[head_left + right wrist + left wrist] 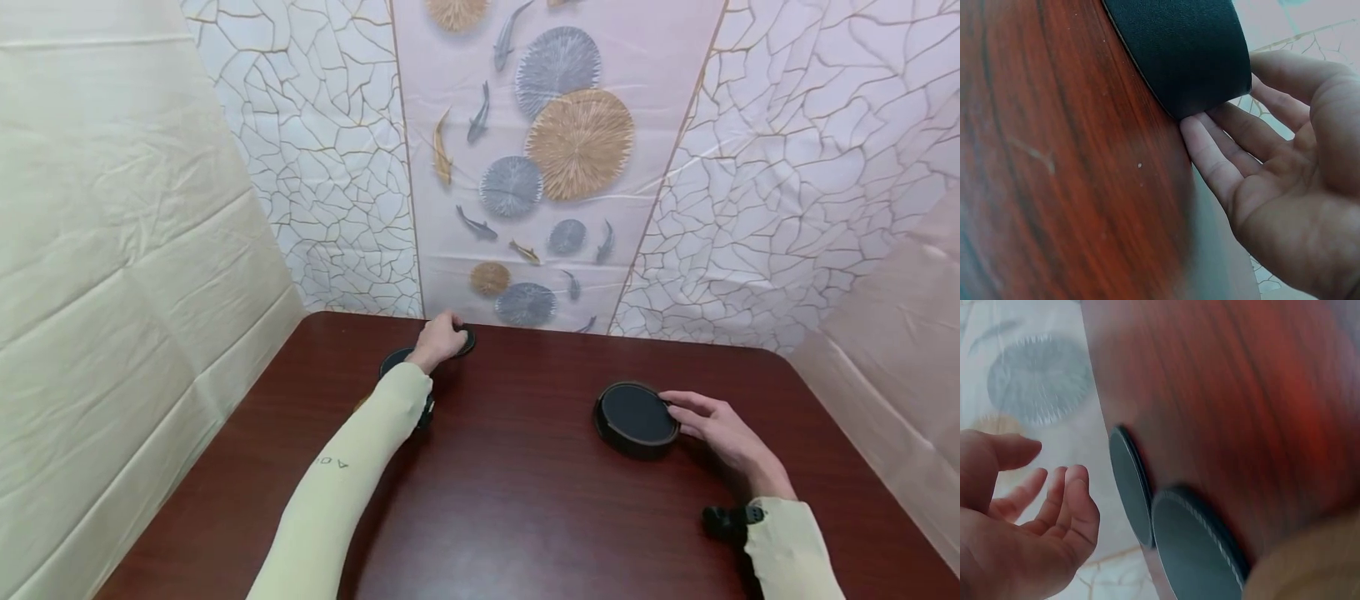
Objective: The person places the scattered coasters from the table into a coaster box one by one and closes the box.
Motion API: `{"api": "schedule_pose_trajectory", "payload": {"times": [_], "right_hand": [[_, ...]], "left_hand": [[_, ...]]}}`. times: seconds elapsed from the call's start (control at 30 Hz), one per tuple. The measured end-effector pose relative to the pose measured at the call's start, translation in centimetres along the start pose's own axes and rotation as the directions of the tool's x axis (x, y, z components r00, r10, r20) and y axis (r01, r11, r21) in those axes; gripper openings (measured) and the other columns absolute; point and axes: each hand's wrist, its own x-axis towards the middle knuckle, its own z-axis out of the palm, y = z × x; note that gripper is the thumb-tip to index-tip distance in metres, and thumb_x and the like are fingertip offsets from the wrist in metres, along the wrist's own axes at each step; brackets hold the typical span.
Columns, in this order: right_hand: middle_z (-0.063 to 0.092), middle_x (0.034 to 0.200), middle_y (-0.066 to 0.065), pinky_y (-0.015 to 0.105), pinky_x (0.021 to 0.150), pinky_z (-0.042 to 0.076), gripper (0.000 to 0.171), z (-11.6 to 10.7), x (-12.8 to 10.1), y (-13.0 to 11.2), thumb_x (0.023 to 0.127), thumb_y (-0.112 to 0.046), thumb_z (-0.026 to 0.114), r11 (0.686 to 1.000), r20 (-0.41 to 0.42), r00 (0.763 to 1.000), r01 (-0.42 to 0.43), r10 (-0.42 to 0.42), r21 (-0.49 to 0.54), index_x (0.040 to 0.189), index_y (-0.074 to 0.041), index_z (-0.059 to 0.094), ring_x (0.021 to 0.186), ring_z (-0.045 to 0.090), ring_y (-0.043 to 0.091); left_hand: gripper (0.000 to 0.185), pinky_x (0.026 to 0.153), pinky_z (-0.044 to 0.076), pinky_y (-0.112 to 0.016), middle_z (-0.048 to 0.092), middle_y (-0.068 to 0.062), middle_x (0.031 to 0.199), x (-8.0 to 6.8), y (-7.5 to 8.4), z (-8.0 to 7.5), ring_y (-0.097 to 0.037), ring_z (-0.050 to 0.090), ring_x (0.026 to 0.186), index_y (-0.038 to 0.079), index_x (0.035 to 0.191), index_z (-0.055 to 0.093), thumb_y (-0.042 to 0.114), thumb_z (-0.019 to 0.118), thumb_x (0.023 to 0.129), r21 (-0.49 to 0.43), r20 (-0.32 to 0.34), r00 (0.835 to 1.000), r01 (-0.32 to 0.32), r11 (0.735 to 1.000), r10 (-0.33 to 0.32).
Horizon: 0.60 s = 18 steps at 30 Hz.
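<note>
Farther up my left sleeve point(367, 433) than the black wrist device point(425, 415) stands small dark lettering point(342, 464): one character resembles an A or a triangle; the rest is too small for me to read.

A thick, round black holder point(639, 419) sat flat at right. Two thin dark discs point(1127, 487) lay flat at far left, just beside each other.
</note>
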Motion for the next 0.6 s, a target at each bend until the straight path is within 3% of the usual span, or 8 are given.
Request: {"api": "schedule_pose_trajectory", "payload": {"times": [0.13,0.4,0.6], "right_hand": [[0.056,0.133,0.009,0.022,0.083,0.056,0.063,-0.1,0.1,0.0,0.098,-0.037,0.06,1.0,0.003,1.0,0.002,-0.002,0.002,0.146,-0.001,0.042,0.1,0.068,0.003],[0.062,0.114,-0.013,0.023,0.081,0.057,0.063,-0.1,0.2,0.2,0.097,-0.037,0.061,1.0,-0.01,1.0,0.003,-0.003,0.003,0.145,0.0,0.043,0.096,0.069,0.004],[0.061,0.123,-0.002,0.023,0.082,0.057,0.064,0.1,0.1,0.0,0.097,-0.039,0.06,1.0,-0.019,1.0,-0.01,0.009,-0.019,0.145,-0.001,0.043,0.096,0.068,0.003]], "left_hand": [[0.032,0.095,0.048,-0.046,0.058,-0.014,0.129,0.6,-1.4,-1.1,-0.033,0.058,0.112,0.01,0.126,0.054,0.025,0.055,0.098,-0.011,0.016,1.0,0.022,1.0,-0.022],[0.034,0.089,0.049,-0.045,0.06,-0.015,0.124,1.3,-3.6,-2.6,-0.032,0.059,0.104,0.008,0.127,0.053,0.024,0.052,0.097,0.101,-0.016,0.998,0.056,0.993,-0.054],[0.029,0.078,0.049,-0.043,0.06,-0.013,0.11,2.0,-4.5,-2.9,-0.031,0.059,0.09,0.008,0.118,0.054,0.029,0.055,0.098,0.183,-0.05,0.997,0.066,0.981,-0.058]]}}
